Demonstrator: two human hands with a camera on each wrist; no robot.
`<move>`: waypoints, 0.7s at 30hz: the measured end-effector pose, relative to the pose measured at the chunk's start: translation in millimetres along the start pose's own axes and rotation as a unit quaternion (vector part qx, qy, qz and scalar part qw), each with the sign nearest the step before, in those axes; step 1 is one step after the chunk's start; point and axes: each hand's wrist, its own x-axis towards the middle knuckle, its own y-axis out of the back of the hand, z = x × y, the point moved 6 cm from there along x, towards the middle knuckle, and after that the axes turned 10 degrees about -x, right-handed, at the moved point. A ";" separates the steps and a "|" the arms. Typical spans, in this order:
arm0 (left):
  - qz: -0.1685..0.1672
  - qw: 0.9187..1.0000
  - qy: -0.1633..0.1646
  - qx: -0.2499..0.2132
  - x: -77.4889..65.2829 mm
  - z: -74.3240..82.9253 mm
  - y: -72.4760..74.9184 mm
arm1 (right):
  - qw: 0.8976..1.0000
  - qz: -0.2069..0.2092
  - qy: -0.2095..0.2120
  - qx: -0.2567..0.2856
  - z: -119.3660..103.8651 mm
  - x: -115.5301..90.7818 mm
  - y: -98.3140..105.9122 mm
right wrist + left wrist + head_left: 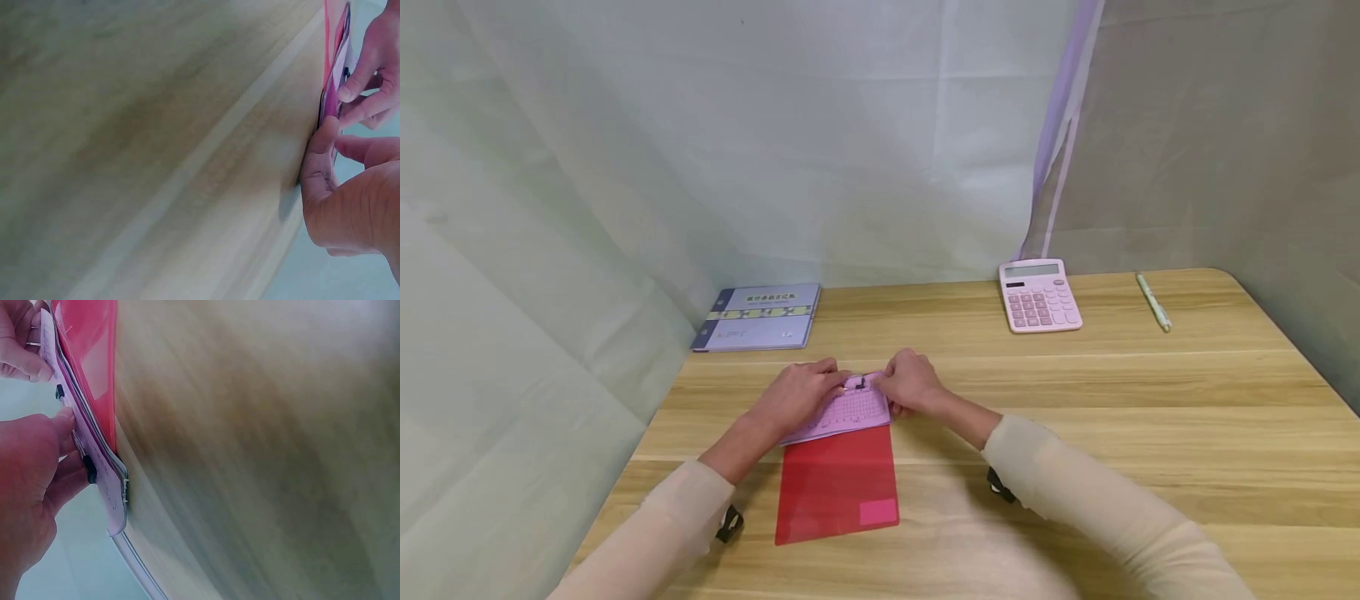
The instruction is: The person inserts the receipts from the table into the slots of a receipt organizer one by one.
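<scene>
A stack of pink printed sheets with a grid on top lies across the upper part of a red folder. A thin clip with black ends sits at the sheets' far edge. My left hand pinches that edge beside the clip, thumb on top, as the left wrist view shows with the layered sheets. At the far right corner my right hand pinches the sheets between thumb and fingers. In the right wrist view the right hand partly covers the stack's edge.
A blue-grey account book lies at the back left of the wooden table. Towards the back right are a pink calculator and a pale green pen. Hanging pale cloth stands behind the table.
</scene>
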 end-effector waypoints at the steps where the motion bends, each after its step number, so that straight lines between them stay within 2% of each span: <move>1: 0.002 1.000 -0.001 -0.001 0.0 -0.1 -0.2 | 1.000 0.001 -0.001 0.007 0.8 0.0 0.6; 7: 0.013 1.000 -0.015 -0.003 0.3 -0.6 0.4 | 0.999 0.000 -0.010 0.036 6.8 2.4 2.3; 15: 0.001 1.000 0.000 -0.012 0.8 -0.4 1.6 | 1.000 -0.020 -0.009 0.019 6.4 5.7 3.1; 21: 0.005 0.999 0.002 -0.036 0.8 -0.6 4.8 | 0.999 -0.035 -0.014 0.017 4.7 5.2 3.5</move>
